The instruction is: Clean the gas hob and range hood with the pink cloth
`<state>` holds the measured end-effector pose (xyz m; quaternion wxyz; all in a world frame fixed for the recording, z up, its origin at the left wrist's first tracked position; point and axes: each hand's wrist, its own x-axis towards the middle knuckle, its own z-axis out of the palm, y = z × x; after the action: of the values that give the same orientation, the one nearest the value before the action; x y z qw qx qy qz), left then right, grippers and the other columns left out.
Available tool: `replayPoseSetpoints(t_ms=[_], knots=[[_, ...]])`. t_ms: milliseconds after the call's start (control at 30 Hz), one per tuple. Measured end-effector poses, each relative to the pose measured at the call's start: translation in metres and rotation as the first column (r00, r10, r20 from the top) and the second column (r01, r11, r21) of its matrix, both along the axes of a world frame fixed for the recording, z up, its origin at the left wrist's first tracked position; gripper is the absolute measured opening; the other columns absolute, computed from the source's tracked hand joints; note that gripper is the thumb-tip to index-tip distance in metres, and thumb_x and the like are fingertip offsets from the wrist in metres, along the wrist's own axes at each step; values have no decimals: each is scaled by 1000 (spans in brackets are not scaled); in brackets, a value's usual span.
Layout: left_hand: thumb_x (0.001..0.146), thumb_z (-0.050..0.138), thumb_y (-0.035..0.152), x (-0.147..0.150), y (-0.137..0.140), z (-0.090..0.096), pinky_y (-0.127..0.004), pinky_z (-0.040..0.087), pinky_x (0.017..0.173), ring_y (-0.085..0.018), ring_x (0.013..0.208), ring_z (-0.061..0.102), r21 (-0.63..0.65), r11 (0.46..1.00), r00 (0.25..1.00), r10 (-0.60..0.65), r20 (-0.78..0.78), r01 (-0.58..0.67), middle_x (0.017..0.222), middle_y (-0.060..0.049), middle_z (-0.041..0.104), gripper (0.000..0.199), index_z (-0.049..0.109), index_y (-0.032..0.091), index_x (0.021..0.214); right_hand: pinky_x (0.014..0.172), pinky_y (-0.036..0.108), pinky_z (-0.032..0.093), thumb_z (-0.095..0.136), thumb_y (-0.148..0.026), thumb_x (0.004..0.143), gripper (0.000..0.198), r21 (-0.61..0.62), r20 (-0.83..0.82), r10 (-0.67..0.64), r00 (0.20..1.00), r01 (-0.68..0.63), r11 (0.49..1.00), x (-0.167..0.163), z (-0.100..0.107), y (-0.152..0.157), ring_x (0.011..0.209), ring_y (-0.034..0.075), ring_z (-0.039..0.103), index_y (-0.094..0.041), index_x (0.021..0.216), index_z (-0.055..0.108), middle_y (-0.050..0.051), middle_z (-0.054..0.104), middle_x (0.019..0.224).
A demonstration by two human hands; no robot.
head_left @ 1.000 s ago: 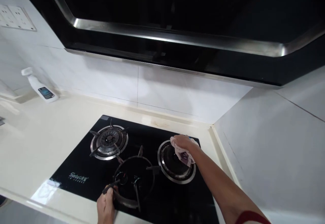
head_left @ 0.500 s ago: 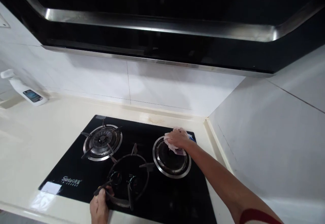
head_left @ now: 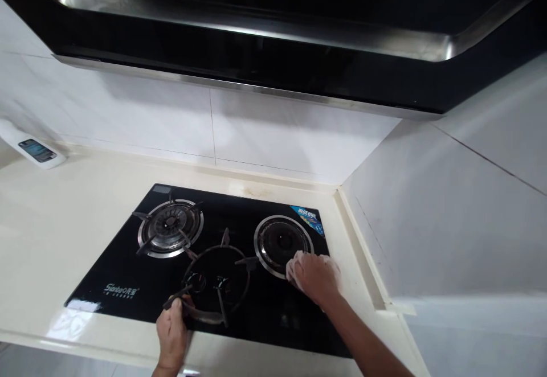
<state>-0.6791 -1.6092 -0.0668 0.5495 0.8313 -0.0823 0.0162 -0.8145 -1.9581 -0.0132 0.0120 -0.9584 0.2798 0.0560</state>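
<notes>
My left hand (head_left: 171, 331) is closed on one prong of a dark round pan support (head_left: 250, 283), near the front edge of the black glass gas hob (head_left: 162, 314). The support sits over the two control knobs. At the right burner (head_left: 280, 243), my right hand (head_left: 318, 277) presses a crumpled pale pink cloth (head_left: 294, 266) against the lower right part of its metal ring and the glass beside it. That burner has no support on it. The left burner (head_left: 171, 228) carries its own pronged support.
A black range hood (head_left: 256, 61) hangs low over the hob. On the cream countertop (head_left: 38, 217), a white spray bottle (head_left: 49, 160) stands at the far left. A tiled wall (head_left: 461, 206) rises close on the right. A blue sticker (head_left: 310, 217) marks the hob's back right corner.
My right hand has moved the cloth from the back of the right burner toward its front right side, uncovering the blue sticker. My left hand keeps hold of the pan support.
</notes>
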Motion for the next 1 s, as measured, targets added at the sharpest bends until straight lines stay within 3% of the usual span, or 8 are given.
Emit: replayPoseSetpoints(t_ms=[233, 367, 467, 600, 667, 700, 867, 1000], knots=[[93, 36, 61, 2, 2, -3, -31, 50, 65, -22, 70, 65, -1, 1000, 1000, -8, 2, 8, 68, -6, 69, 57, 67, 19, 72, 86, 41, 40, 41, -31, 97, 29, 90, 187, 45, 981, -63, 994, -7, -20, 76, 95, 28, 64, -20, 95, 67, 11, 70, 96], [94, 34, 62, 2, 1, -3, -30, 50, 64, -21, 68, 63, 2, 1000, 1000, 0, 17, 0, 68, -6, 69, 59, 69, 18, 75, 90, 41, 45, 33, -32, 96, 37, 303, 345, 25, 938, -137, 943, -26, -23, 68, 92, 26, 65, -22, 87, 68, 10, 72, 89], [93, 35, 63, 2, 1, -7, -30, 49, 62, -21, 66, 62, -7, 1000, 1000, -10, 14, 10, 67, -5, 68, 59, 69, 17, 76, 97, 43, 49, 30, -44, 97, 46, 588, 497, -211, 842, -147, 796, -52, -4, 32, 103, 27, 66, -21, 100, 70, 13, 73, 106], [93, 37, 63, 2, 2, -10, -30, 50, 65, -21, 68, 64, -30, 1000, 1000, -5, 1, 5, 70, -6, 69, 58, 69, 17, 77, 96, 44, 54, 44, -62, 93, 54, 890, 401, -567, 720, -158, 428, -93, 38, -15, 109, 29, 67, -20, 117, 68, 14, 72, 119], [92, 37, 63, 2, 2, -9, -30, 51, 66, -22, 70, 64, -30, 1000, 1000, 0, 7, 0, 70, -6, 69, 59, 69, 17, 76, 92, 44, 56, 46, -67, 91, 60, 921, 356, -647, 675, -137, 364, -111, 48, -32, 113, 31, 66, -19, 122, 67, 15, 71, 119], [92, 37, 64, 1, 2, -8, -31, 51, 66, -22, 70, 64, -26, 1000, 1000, -1, 8, 1, 70, -6, 69, 59, 68, 17, 75, 94, 44, 55, 48, -67, 90, 60, 910, 362, -646, 672, -104, 402, -119, 48, -41, 116, 31, 65, -20, 122, 66, 15, 71, 120], [92, 36, 64, 2, 1, -6, -31, 50, 64, -22, 68, 64, -12, 1000, 1000, -1, 19, 1, 69, -6, 69, 60, 69, 17, 75, 109, 55, 43, 50, -56, 82, 50, 528, 517, -524, 677, 231, 817, -153, 5, -87, 122, 35, 57, -19, 110, 70, 16, 67, 123], [93, 36, 62, 4, 2, -10, -30, 51, 66, -22, 70, 65, -4, 1000, 999, -13, 37, 13, 71, -6, 70, 59, 69, 17, 75, 108, 59, 42, 43, -47, 87, 48, 166, 616, -260, 744, 200, 966, -149, -23, -94, 122, 36, 56, -17, 113, 69, 18, 66, 120]])
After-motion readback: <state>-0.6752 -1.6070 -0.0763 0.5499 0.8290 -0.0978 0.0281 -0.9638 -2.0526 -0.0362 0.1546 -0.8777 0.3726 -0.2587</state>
